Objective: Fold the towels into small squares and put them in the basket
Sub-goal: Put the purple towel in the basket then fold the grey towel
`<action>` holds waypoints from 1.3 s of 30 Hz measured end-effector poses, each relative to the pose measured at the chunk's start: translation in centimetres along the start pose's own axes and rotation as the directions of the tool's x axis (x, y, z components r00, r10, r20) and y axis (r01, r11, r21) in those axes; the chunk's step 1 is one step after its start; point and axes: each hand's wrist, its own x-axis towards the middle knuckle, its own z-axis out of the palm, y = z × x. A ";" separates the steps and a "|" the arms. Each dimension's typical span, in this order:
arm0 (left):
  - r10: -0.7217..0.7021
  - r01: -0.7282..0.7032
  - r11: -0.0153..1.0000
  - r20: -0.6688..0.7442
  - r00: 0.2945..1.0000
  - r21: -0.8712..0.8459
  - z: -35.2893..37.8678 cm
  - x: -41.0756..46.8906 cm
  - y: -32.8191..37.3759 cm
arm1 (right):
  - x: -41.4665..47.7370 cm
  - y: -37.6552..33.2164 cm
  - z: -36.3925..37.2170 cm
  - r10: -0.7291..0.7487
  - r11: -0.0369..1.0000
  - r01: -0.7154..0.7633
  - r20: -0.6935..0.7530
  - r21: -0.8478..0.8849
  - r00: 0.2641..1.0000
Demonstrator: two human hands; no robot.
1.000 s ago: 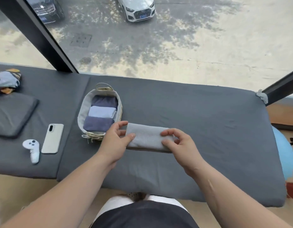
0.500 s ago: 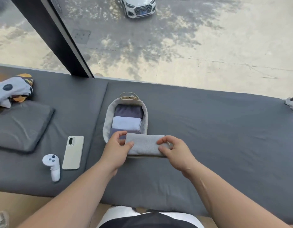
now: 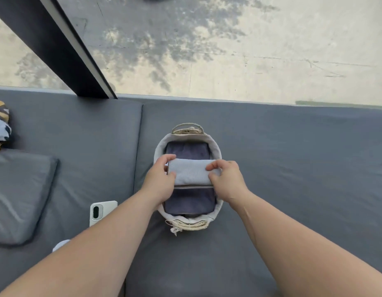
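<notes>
Over the middle of the basket (image 3: pixel 218 146), the folded grey towel (image 3: pixel 191 171) lies with its long axis left to right, across the basket's length, one end pinched by the left hand (image 3: pixel 159 183) and the other by the right hand (image 3: pixel 228 181), with dark folded towels (image 3: pixel 187 150) showing beyond and nearer.

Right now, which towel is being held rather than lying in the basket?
The light grey towel, pinched at both ends by left grip and right grip across the basket; the far dark towel and near dark towel lie inside it.
</notes>
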 end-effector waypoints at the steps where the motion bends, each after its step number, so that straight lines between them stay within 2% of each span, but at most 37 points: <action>1: 0.029 -0.029 0.999 -0.010 1.000 0.043 0.1 0.9 -0.1 | 0.8 0.0 0.7 0.000 1.000 0.000 -0.014 -0.010 1.000; 4: 0.141 -0.121 0.949 -0.046 0.989 0.290 0.2 3.0 -0.8 | 2.4 0.1 2.5 -0.040 0.997 0.039 -0.022 -0.060 0.999; 6: 0.207 -0.168 0.844 -0.020 0.978 0.509 0.4 3.7 -1.6 | 2.9 0.5 3.3 -0.079 0.992 0.079 0.002 -0.102 0.997; 8: 0.200 -0.163 0.743 0.017 0.980 0.650 0.8 3.7 -1.8 | 3.2 0.9 3.6 -0.109 0.980 0.113 0.031 -0.163 0.994; 9: 0.213 -0.159 0.677 0.016 0.977 0.718 1.1 3.6 -1.7 | 3.2 1.1 3.6 -0.127 0.969 0.131 0.036 -0.210 0.991; 11: 0.349 -0.233 0.460 0.067 0.935 0.857 1.5 3.3 -1.4 | 3.2 1.3 3.5 -0.156 0.937 0.161 0.042 -0.311 0.987; 12: 0.417 -0.294 0.362 0.129 0.900 0.885 1.5 3.1 -1.5 | 3.2 1.4 3.4 -0.163 0.916 0.171 0.052 -0.363 0.985; 14: 0.484 -0.441 0.260 0.279 0.829 0.859 1.6 2.7 -2.5 | 3.0 1.5 3.1 -0.155 0.864 0.181 0.093 -0.470 0.983; 16: 0.378 -0.490 0.290 0.372 0.848 0.822 1.8 1.5 -3.5 | 2.6 1.5 2.7 -0.206 0.790 0.235 0.116 -0.567 0.972; 17: 0.295 -0.487 0.296 0.406 0.865 0.822 1.8 0.9 -3.9 | 2.5 1.6 2.6 -0.295 0.712 0.304 0.123 -0.633 0.947; 20: 0.183 -0.460 0.281 0.424 0.887 0.842 1.7 0.1 -4.3 | 2.3 2.2 2.6 -0.496 0.377 0.519 0.306 -0.767 0.812; 22: 0.168 -0.448 0.261 0.417 0.893 0.855 1.6 0.2 -4.1 | 2.3 2.8 2.5 -0.446 0.232 0.597 0.461 -0.768 0.767; 27: 0.095 -0.447 0.178 0.437 0.895 0.877 1.9 0.9 -3.7 | 2.7 3.7 0.6 -0.295 -0.014 0.676 0.649 -0.736 0.701; 30: 0.046 -0.439 0.175 0.438 0.898 0.881 2.3 1.2 -3.7 | 2.6 3.3 0.0 -0.236 -0.085 0.696 0.693 -0.713 0.681; 35: 0.003 -0.430 0.190 0.437 0.899 0.883 3.0 1.5 -3.3 | 2.8 2.6 0.9 -0.085 -0.033 0.664 0.664 -0.747 0.743; 39: -0.043 -0.411 0.157 0.422 0.905 0.898 3.9 2.1 -2.4 | 4.1 1.8 2.1 0.028 -0.002 0.628 0.628 -0.778 0.778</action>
